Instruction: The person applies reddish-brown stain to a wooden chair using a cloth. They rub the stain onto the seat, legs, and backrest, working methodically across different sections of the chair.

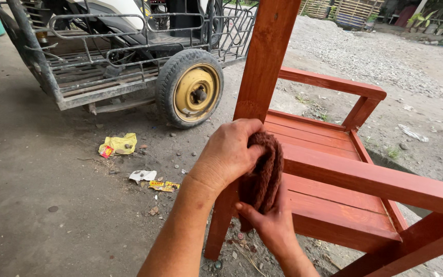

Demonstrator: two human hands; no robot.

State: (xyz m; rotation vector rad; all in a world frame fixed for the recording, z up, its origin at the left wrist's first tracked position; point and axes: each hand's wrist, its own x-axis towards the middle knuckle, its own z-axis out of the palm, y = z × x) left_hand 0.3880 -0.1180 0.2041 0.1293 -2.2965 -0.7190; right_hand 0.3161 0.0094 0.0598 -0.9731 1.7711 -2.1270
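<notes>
Head view: the red wooden chair [334,190] sits on bare ground, open dirt to its left, a yellow-hubbed cart wheel [190,90] well behind. Both hands close on a brown rag [262,174] against the chair's upright post. Left hand [229,154] curls over the top, right hand [270,223] pinches from below.

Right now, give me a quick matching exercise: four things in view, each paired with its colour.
Things:
1. cloth held by both hands
2. chair
3. wheel hub
4. crumpled wrapper

Colours:
A. bright yellow
B. reddish-brown stained wood
C. dark brown
D. dull mustard yellow

Pairs: 1-C, 2-B, 3-D, 4-A
</notes>
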